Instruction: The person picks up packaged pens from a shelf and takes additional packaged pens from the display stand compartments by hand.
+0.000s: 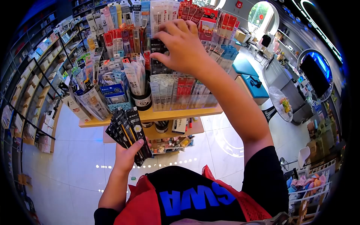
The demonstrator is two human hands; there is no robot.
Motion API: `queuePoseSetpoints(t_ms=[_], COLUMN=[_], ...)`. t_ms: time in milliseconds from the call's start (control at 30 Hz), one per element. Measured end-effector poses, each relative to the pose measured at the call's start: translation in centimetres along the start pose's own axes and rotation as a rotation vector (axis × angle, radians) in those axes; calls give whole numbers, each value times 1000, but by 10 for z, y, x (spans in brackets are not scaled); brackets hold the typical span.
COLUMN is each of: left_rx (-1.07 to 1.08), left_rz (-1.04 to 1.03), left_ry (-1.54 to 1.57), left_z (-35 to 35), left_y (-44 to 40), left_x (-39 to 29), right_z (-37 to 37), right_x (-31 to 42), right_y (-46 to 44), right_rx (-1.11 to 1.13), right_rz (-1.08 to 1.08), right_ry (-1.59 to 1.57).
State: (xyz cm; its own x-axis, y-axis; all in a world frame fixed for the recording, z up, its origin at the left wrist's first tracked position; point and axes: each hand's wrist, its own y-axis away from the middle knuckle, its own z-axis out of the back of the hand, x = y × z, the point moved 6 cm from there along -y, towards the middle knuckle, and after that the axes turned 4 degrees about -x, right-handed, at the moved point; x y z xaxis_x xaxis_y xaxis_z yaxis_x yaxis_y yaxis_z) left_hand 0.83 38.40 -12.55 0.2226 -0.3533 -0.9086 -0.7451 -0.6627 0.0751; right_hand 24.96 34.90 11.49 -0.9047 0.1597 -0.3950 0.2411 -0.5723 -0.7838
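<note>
My left hand [129, 154] grips a fanned bundle of slim black packets [129, 131] with white daisy prints, which look like pen or refill packs. It is low in front of the wooden display shelf. My right hand [179, 45] reaches over a clear acrylic rack [187, 101], thumb and fingers apart and curved. Similar black packets [159, 56] stand in the rack just left of and below its fingers; whether a fingertip touches them is hard to see. White packs [161, 15] rise behind the fingers, and red and white packs [182, 87] fill the rack's front row.
A wooden shelf edge [180, 112] runs below the rack. Left of the rack are a black cup [142, 101] of packs and a blue basket [122, 104]. Bookshelves [33, 86] line the left side. At right are teal-topped boxes [255, 85] and a round table [279, 103].
</note>
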Motion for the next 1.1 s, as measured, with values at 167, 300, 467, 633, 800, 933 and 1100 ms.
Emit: queuePoseSetpoints(t_ms=[167,300,467,633,800,933,1100], left_rx=[-6,0,35,101,124,110,13], left_rz=[-2,-3,4,7,56,13,-64], left_ry=[24,28,39,97,128,160,197], left_z=[-5,-10,-19,-31,-31,-36,-33], left_y=[0,2,4,1,2,2,1], left_x=[1,0,-6,-12,-7,-13,-11], right_z=[14,25,44,27,-6,-6,-8], right_x=[-12,-17,28,92,101,97,84], right_y=[-5,-2,6,46,75,76,73], right_rx=[-68,-16,-3,716,828,758,738], right_rz=[11,-29,-145,-313,-569,-584,-666], right_ry=[-116,-57,-622,-1058,-1342,-1391,-1351])
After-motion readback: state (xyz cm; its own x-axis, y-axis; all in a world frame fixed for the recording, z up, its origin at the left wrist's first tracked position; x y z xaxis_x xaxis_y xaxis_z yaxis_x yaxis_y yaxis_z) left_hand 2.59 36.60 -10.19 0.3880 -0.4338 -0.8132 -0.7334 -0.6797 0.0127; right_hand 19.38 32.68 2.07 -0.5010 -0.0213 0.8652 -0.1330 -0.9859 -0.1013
